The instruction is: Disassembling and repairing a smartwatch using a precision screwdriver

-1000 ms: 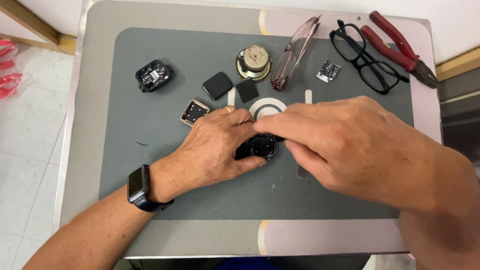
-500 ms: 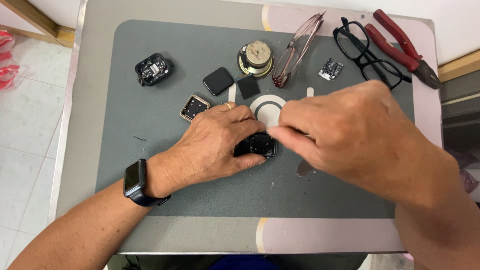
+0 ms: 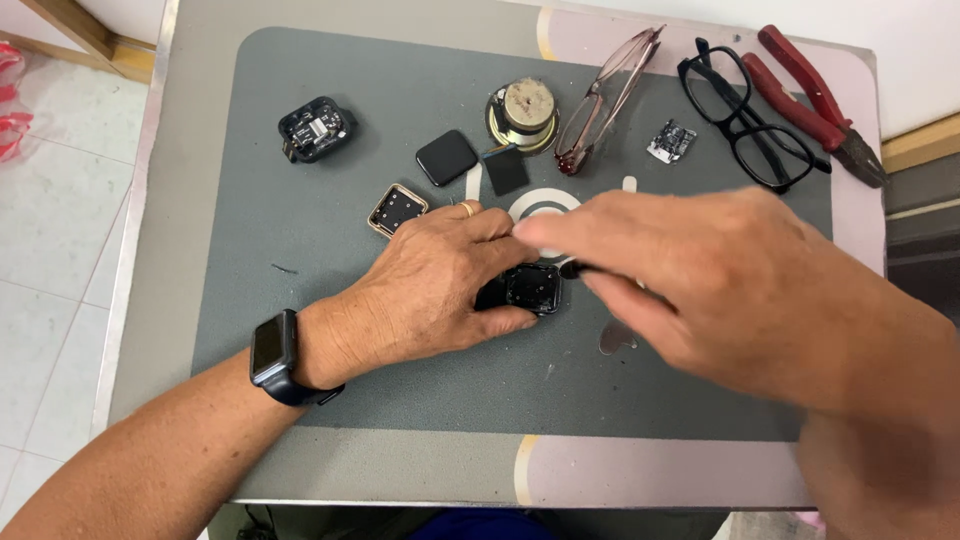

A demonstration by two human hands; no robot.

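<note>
While grey work mat (image 3: 300, 250) is spread over table, small black square device (image 3: 532, 288) is pinned at mat centre by left hand (image 3: 430, 290), fingers clamped round it. Right hand (image 3: 720, 280) is held over device's right edge; grip cannot be told, motion-blurred. Red pliers (image 3: 815, 100), black glasses (image 3: 745, 115), round speaker (image 3: 525, 110) are laid along far edge.

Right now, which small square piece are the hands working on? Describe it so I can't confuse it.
On the grey mat, look at its middle, below the white ring. The black square module sits between the left hand and right hand. Unlike the other black squares, it is being gripped.
</note>
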